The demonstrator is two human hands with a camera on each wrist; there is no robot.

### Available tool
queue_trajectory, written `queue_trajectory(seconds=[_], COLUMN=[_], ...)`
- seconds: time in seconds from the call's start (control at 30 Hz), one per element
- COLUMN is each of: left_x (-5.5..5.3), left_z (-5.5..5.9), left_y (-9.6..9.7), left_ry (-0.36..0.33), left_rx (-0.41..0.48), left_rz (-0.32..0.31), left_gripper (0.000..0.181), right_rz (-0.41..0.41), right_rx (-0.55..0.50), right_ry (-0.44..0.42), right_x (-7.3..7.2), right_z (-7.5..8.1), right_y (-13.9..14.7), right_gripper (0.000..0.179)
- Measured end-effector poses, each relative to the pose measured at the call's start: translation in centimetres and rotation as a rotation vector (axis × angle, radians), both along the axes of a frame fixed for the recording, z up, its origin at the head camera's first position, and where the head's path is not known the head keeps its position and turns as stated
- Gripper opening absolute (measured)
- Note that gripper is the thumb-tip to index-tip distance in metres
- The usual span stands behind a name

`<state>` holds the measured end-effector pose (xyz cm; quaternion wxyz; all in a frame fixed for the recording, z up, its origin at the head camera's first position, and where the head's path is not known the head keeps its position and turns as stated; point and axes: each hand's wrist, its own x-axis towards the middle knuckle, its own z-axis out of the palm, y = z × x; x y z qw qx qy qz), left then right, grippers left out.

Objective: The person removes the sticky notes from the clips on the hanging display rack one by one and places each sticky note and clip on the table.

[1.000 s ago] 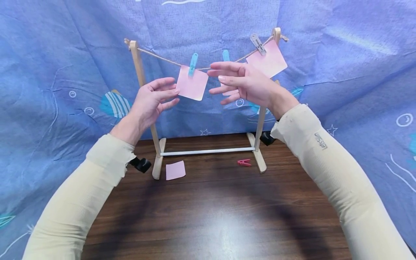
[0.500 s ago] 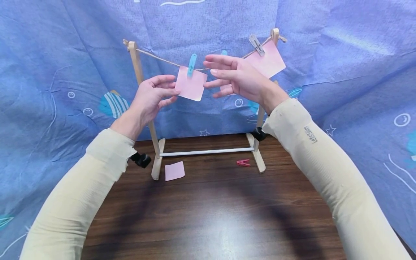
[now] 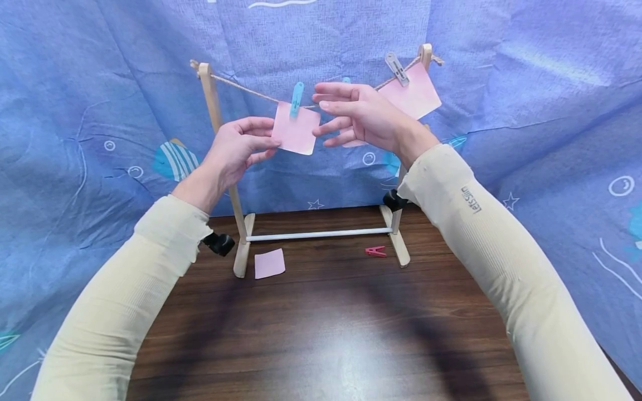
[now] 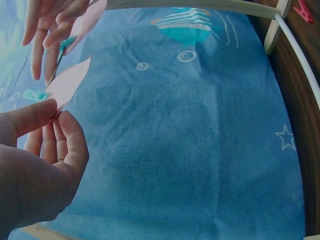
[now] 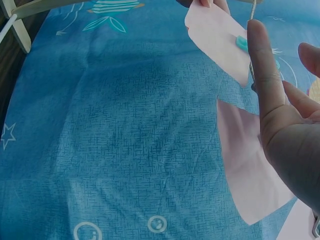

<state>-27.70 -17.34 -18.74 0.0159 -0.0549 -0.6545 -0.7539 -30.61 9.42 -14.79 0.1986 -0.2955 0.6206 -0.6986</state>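
A square pink sticky note (image 3: pixel 296 135) hangs from the twine under a blue clothespin (image 3: pixel 297 100). My left hand (image 3: pixel 233 147) pinches the note's left edge between thumb and fingers, seen closely in the left wrist view. To its right, my right hand (image 3: pixel 373 120) is raised with extended, spread fingers, its fingertips near the note's right edge and nothing in its grip. Behind that hand, another pink note (image 5: pixel 250 165) and a second blue clothespin (image 3: pixel 346 80) are partly hidden. Farther right, a grey clothespin (image 3: pixel 396 69) holds a third pink note (image 3: pixel 420 94).
The twine (image 3: pixel 241 87) sags between two posts of a wooden stand (image 3: pixel 210 103), joined low by a white rod (image 3: pixel 321 234). On the dark wooden table (image 3: pixel 301 334) lie a loose pink note (image 3: pixel 270 264) and a red clothespin (image 3: pixel 375 252). A blue patterned cloth (image 3: pixel 541 111) hangs behind.
My right hand has moved left, toward the note held by my left hand, and covers more of the second blue clothespin. The left thumb has edged slightly farther over the note's edge.
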Motion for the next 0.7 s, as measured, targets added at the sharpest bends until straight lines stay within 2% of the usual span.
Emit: queue_trajectory(seconds=[0.27,0.7], left_x=[0.0,0.3], left_z=[-0.3,-0.4], left_y=[0.1,0.1], left_ry=[-0.012,0.016], left_rx=[-0.047,-0.114], left_rz=[-0.023,-0.051], left_gripper=[0.032,0.031], right_rz=[-0.001,-0.025], right_rx=[0.01,0.028], right_ry=[-0.017,-0.064], right_x=[-0.1,-0.6], right_z=[0.4,0.3], right_y=[-0.5,-1.3], right_gripper=[0.059,0.059])
